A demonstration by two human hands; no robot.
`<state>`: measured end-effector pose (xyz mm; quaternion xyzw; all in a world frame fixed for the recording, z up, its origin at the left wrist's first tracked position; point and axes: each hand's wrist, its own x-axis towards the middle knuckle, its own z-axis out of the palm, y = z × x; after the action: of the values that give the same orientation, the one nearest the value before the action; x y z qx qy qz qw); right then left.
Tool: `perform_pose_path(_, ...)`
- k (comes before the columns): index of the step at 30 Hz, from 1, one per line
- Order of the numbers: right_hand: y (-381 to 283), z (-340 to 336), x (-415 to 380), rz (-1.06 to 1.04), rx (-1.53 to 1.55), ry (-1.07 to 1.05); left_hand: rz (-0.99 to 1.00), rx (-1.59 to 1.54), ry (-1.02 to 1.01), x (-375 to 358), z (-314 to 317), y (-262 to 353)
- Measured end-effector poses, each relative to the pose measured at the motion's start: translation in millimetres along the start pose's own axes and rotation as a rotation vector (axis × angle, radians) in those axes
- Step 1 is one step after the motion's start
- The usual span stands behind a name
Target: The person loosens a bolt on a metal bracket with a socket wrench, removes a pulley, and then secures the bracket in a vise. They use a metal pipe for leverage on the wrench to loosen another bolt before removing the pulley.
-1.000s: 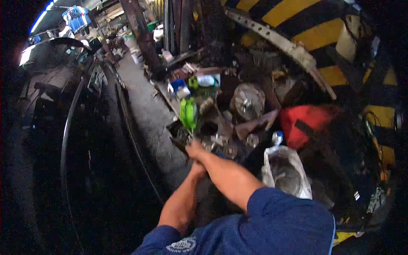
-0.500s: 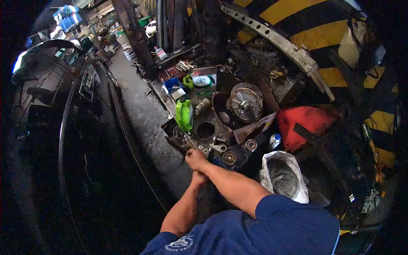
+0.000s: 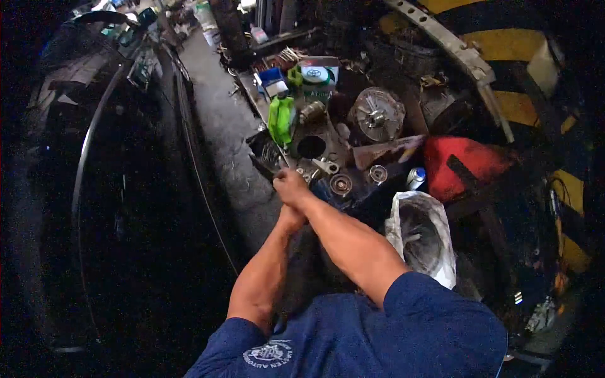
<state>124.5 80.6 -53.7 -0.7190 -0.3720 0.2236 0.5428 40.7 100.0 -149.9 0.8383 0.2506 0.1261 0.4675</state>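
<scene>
My right hand (image 3: 291, 186) is closed in a fist at the near edge of the cluttered work surface. Just below it, my left hand (image 3: 291, 218) is also closed, close against the right wrist. Whatever the fingers hold is hidden or too small to name. Beyond my right hand lie a metal lever-like part (image 3: 327, 166) and two round metal parts, one nearer (image 3: 341, 184) and one farther right (image 3: 378, 174). A lime-green bottle (image 3: 281, 121) stands behind the hands, beside a ribbed metal cylinder (image 3: 311, 112).
A large round metal housing (image 3: 378, 116) sits in a box. Nearby are a Toyota fluid carton (image 3: 319, 75), a blue bin (image 3: 271, 80), a blue-capped can (image 3: 415, 179), red cloth (image 3: 469, 164) and a white lined bag (image 3: 446, 252). A dark car (image 3: 145, 227) stands at left.
The view has tilted down, so the bench and its items sit higher in the picture. Both hands stay closed and close together, near the same spot by the bench edge.
</scene>
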Motion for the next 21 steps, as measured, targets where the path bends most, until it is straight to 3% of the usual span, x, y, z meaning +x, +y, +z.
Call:
perform_pose_path(1,-13.8,-8.7,-3.2,0.098,0.026,-0.064,-0.023,-0.25,0.045,-10.0,-6.0,26.7)
perform_pose_path(4,-10.0,-7.8,-1.1,0.116,0.084,-0.086,-0.01,-0.338,-0.003,-11.5,-11.7,29.5)
perform_pose_path(5,-10.9,-9.5,-2.2,0.128,0.071,-0.085,-0.097,-0.288,0.016,-13.6,-16.4,30.6)
perform_pose_path(7,-17.5,-14.3,-8.1,0.196,0.022,-0.132,-0.037,-0.235,-0.028,-11.3,-4.5,-39.9)
perform_pose_path(8,-15.6,-16.5,-8.9,0.226,-0.034,-0.189,0.048,-0.183,-0.039,-7.1,-12.5,-8.6)
perform_pose_path(10,-18.8,-20.0,-32.1,0.146,-0.167,-0.173,-0.017,-0.322,-0.09,-17.5,-20.3,22.3)
perform_pose_path(12,-41.8,-39.0,-59.8,-0.082,-0.257,-0.201,-0.212,-0.474,-0.147,-21.9,-10.9,-11.2)
perform_pose_path(13,-49.6,-53.2,-71.9,-0.067,-0.253,-0.191,-0.31,-0.546,-0.172,-24.8,-6.1,-34.1)
perform_pose_path(15,-56.1,-88.4,-96.2,-0.058,-0.112,-0.46,-0.501,-0.682,-0.209,-27.2,-0.9,-61.5)
perform_pose_path(16,-50.0,-101.0,-107.4,-0.056,-0.105,-0.45,-0.597,-0.745,-0.223,-28.6,0.2,-64.6)
perform_pose_path(17,-41.9,-112.8,-119.2,-0.035,-0.079,-0.447,-0.596,-0.521,-0.14,-27.7,-13.0,11.2)
perform_pose_path(20,-28.1,-146.7,-154.0,0.127,-0.003,-0.299,-0.565,-0.296,-0.329,-38.6,-19.4,16.0)
perform_pose_path(21,-23.0,-158.6,-162.0,0.119,0.003,-0.292,-0.486,-0.211,-0.239,-45.7,-13.3,18.4)
